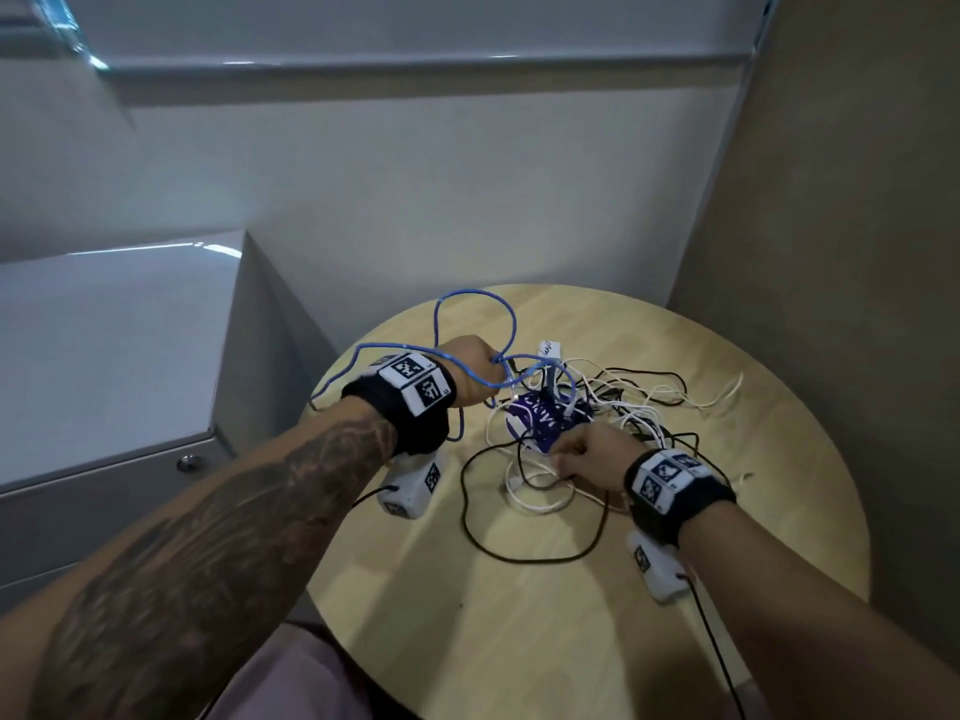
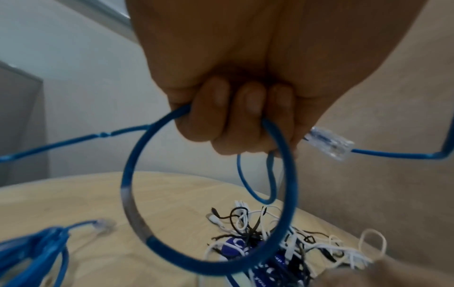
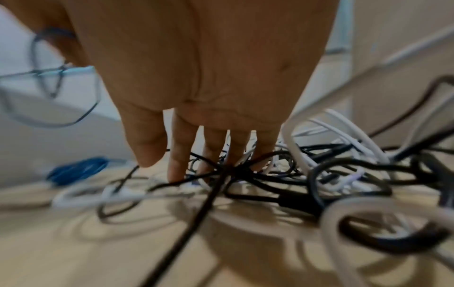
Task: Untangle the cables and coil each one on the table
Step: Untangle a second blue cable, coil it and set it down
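Right hand: your right hand (image 1: 584, 452) sits nearest you, low on the tangle (image 1: 582, 423) towards the middle of the bench (image 1: 519, 641). The right wrist view shows its fingers (image 3: 180, 155) fairly straight and spread, tips pushed down among black and white strands; whether the thumb pinches one, you cannot tell. It probably pins the pile so it does not get dragged along.
Black cable: one black cable (image 1: 498, 543) loops out from the pile towards your edge of the bench, lying flat.
Tangle: white and black cables are knotted together round a purple printed band (image 1: 540, 423), and nothing here is coiled yet.
Left hand: your left hand (image 1: 467, 368) is raised above the left side of the bench, fingers (image 2: 245, 114) curled tight round several turns of the blue cable (image 1: 470, 298). You seem to be gathering it into loops while drawing it out of the pile.
Blue cable: part rises in a loop towards the far edge, part runs down into the tangle.
View differences: only the left wrist view shows a clear plug (image 2: 329, 142) just beside your fist and a second plug (image 2: 102, 225) blurred near the bench. Only the head view shows how far the blue cable reaches into the knot.
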Available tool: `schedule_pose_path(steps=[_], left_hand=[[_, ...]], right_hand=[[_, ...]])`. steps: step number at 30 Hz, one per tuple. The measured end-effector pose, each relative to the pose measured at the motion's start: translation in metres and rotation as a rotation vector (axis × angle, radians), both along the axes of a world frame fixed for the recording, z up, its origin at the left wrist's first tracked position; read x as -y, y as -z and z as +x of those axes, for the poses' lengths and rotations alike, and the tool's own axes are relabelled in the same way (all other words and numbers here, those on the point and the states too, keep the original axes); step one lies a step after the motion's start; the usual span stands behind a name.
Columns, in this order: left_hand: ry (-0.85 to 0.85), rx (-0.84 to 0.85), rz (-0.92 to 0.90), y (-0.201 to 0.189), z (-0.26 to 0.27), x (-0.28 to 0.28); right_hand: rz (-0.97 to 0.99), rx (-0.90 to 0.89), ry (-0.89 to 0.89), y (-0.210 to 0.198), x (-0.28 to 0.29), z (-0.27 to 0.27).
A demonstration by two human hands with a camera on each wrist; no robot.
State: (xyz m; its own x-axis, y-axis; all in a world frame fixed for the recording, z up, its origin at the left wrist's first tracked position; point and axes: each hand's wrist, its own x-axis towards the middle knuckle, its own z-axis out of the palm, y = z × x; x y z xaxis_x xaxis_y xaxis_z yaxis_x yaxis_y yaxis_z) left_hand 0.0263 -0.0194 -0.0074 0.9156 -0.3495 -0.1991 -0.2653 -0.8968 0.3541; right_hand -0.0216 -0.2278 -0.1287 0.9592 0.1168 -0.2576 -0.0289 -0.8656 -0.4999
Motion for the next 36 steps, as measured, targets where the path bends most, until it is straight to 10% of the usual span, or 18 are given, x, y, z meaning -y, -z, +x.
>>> schedule_pose_path(steps=[6,9,15,20,25,28,32,36], left_hand=[[0.271,0.16,0.385,0.01,-0.026,0.022],[0.268,0.051,0.047,0.022,-0.025,0.029],[0.093,-0.077,-0.535,0.038,-0.031,0.031],[-0.276,-0.234,-1.009,0.056,-0.035,0.026],[-0.543,-0.508,-1.656,0.072,-0.031,0.004],[-0.699,-0.579,-1.89,0.076,-0.027,-0.006],[-0.777,-0.625,-2.018,0.077,-0.025,-0.001],[-0.695,-0.676,-2.088,0.068,-0.03,0.007]], right_hand=[[0.758,0.314,0.357,-0.053,0.005,-0.018],[0.966,0.344,0.321,-0.067,-0.01,-0.034],[0.786,0.578,0.365,-0.05,-0.028,-0.044],[1.44,0.292,0.621,-0.08,-0.016,-0.049],[1.265,0.348,0.846,-0.055,-0.025,-0.045],[1.128,0.682,1.005,-0.048,-0.021,-0.039],[0.667,0.88,0.427,-0.056,-0.044,-0.052],[0.627,0.32,0.065,-0.04,-0.073,-0.052]])
